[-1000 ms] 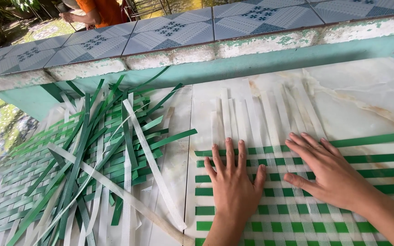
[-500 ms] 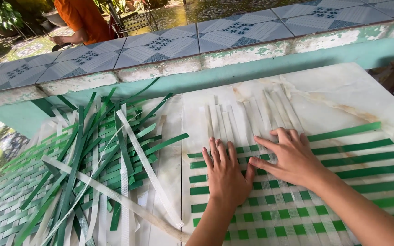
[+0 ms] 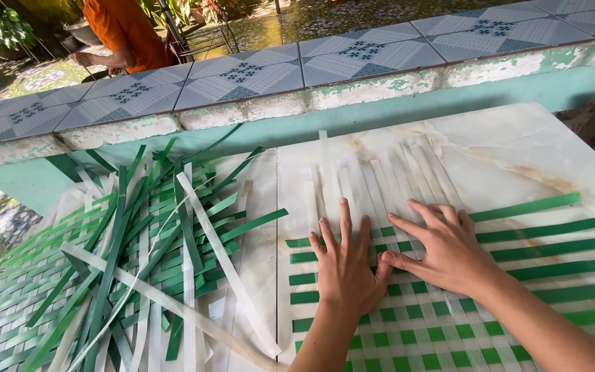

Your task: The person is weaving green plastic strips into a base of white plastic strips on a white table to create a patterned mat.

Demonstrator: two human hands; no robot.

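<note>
Left hand (image 3: 344,265) flat and open, fingers spread, palm down on the woven mat (image 3: 449,324) of green and white strips, grasping nothing. Right hand (image 3: 449,251) likewise open and pressed flat on the mat just beside the left, thumb touching the left hand's edge, fingers pointing left across the upper rows. Mat lying on the pale marble tabletop (image 3: 518,158), at the near right, with loose white strips (image 3: 380,182) running upward from under the fingertips and green strips (image 3: 538,231) sticking out to the right. Left of the mat, a tangled pile of loose green and white strips (image 3: 153,255), heaped over another woven piece (image 3: 1,324) at the far left edge. Behind the table, a low wall topped with patterned tiles (image 3: 256,72); beyond it, a person in an orange shirt (image 3: 125,31), partly out of view.
</note>
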